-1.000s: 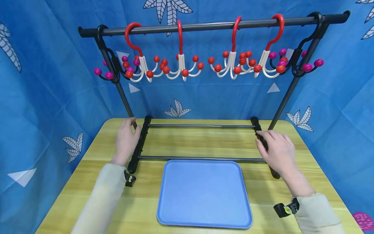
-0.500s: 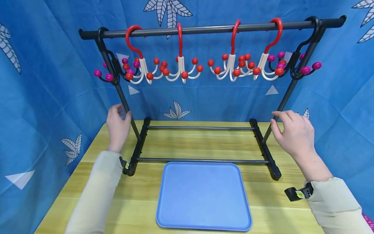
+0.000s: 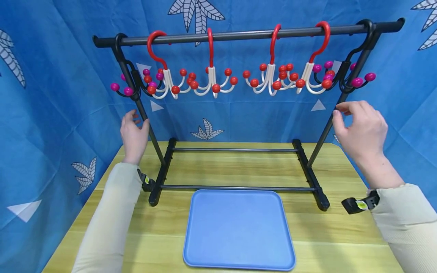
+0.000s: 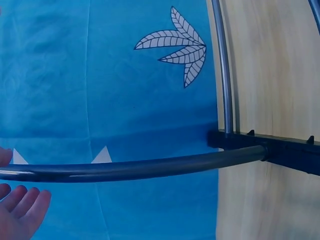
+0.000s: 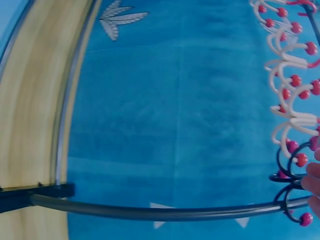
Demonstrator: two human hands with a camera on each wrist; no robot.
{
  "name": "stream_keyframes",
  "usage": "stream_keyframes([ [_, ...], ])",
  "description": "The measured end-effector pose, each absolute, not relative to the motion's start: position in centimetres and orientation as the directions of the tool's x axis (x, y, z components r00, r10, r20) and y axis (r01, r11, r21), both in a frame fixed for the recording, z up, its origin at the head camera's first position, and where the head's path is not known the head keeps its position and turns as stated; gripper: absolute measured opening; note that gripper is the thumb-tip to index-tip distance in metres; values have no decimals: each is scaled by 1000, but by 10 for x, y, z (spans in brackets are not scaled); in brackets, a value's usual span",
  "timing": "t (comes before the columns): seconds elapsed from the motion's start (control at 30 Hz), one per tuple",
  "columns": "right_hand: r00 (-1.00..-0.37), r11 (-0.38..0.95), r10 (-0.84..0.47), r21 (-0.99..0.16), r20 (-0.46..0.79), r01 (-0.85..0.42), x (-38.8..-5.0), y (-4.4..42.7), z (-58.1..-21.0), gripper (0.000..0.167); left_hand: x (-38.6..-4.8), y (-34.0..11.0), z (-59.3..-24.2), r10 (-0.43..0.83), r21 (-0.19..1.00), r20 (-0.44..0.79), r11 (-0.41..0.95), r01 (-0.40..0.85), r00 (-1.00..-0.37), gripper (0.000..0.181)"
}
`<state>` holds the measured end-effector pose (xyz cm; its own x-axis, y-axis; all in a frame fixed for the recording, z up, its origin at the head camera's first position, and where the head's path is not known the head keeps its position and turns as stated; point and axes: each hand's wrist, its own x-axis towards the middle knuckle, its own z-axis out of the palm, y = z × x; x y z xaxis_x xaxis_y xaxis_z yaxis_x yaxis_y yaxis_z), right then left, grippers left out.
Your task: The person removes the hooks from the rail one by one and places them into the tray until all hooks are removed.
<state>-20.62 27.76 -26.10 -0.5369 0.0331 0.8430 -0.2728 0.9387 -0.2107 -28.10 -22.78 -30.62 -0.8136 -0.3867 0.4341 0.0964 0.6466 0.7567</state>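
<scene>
A black garment rack (image 3: 239,36) stands on the table. From its top bar hang several white multi-prong hooks (image 3: 212,79) with red necks and red balls, and a black hook with magenta balls (image 3: 134,76) at each end. My left hand (image 3: 134,136) is beside the left post, thumb apart from the loosely bent fingers; the left wrist view shows the post (image 4: 125,170) passing between thumb and fingers, not gripped. My right hand (image 3: 363,131) is raised by the right post (image 3: 326,131), holding nothing. In the right wrist view its fingertips (image 5: 314,180) appear near the black hook (image 5: 290,175).
A blue rectangular tray (image 3: 239,229) lies on the wooden table (image 3: 164,235) in front of the rack's lower rails (image 3: 235,187). Blue patterned cloth (image 3: 68,113) hangs behind and at both sides.
Both hands have risen from the rack's base along its posts. The right hand has also shifted outward to the right. The hooks and tray stay where they were.
</scene>
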Motion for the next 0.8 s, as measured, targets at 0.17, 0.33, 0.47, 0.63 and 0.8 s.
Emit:
stream_keyframes([
  [0.17,-535,906,179,-351,825,-237,-214,277,-235,35,-287,-228,-305,-394,766,426,636,93,-814,44],
  [0.33,-544,883,277,-433,792,-180,-224,275,-210,42,-292,-229,-304,-408,773,431,627,96,-805,38],
  [0.47,-579,853,390,-517,716,-64,-235,275,-194,44,-296,-230,-302,-409,770,435,631,96,-802,35],
  [0.63,-631,786,505,-615,589,54,-248,282,-181,45,-300,-230,-299,-410,779,409,622,78,-815,34],
  [0.8,-681,720,536,-691,499,59,-258,289,-176,46,-303,-232,-299,-428,793,387,606,58,-817,31],
])
